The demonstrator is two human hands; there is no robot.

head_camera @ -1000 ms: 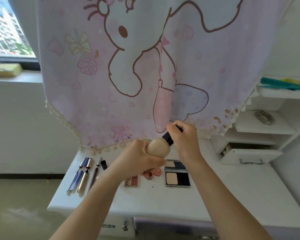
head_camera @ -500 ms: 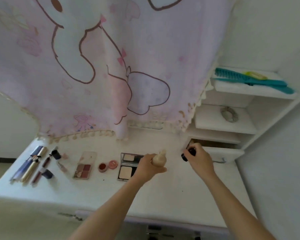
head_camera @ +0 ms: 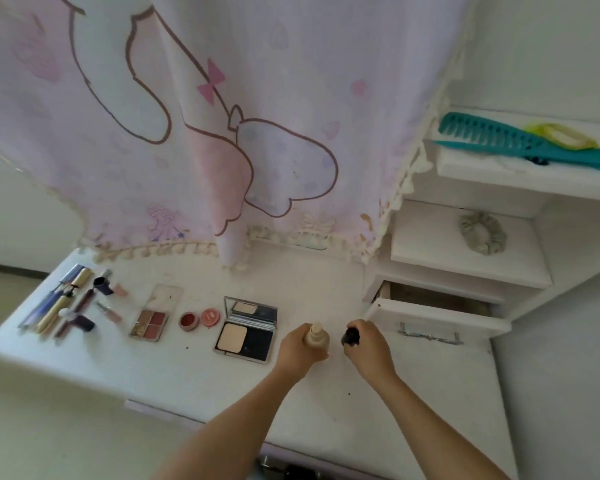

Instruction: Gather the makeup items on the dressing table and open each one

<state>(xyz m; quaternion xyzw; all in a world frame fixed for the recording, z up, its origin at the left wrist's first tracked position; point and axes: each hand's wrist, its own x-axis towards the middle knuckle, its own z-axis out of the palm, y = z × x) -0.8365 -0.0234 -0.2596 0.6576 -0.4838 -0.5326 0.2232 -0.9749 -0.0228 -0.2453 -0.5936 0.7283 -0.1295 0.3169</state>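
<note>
- My left hand (head_camera: 300, 348) has its fingers wrapped round the body of the cream bottle (head_camera: 316, 337), which stands upright just right of the open powder compact (head_camera: 246, 329), my landmark here.
- My right hand (head_camera: 366, 344) pinches the small black cap (head_camera: 350, 336) in its fingertips, apart from the bottle and further right of the compact, near the half-open drawer (head_camera: 437, 318).
- I judge the bottle hard and smooth, probably glass and a bit heavy for its size, so slippery and breakable; I would keep my grip low round the belly, not on the narrow neck.
- The cap looks light and stiff; a fingertip pinch on its sides is enough.
- The bottle is uncapped, so it should stay upright, or its contents may spill on the dressing table (head_camera: 326, 403).
- Count, moving left from the compact: two small round red pots (head_camera: 199, 319), one of them perhaps a lid.
- Further left, one palette (head_camera: 150, 323) with four colour pans, its clear lid up.
- At the far left, a cluster of slim tubes and pens (head_camera: 68, 301); roughly seven or eight pieces, some uncapped, too crowded for me to count surely.
- One bottle, one cap, one compact.
- On the shelves right of the compact: one teal comb (head_camera: 506, 142) and one scrunchie (head_camera: 483, 233).
</note>
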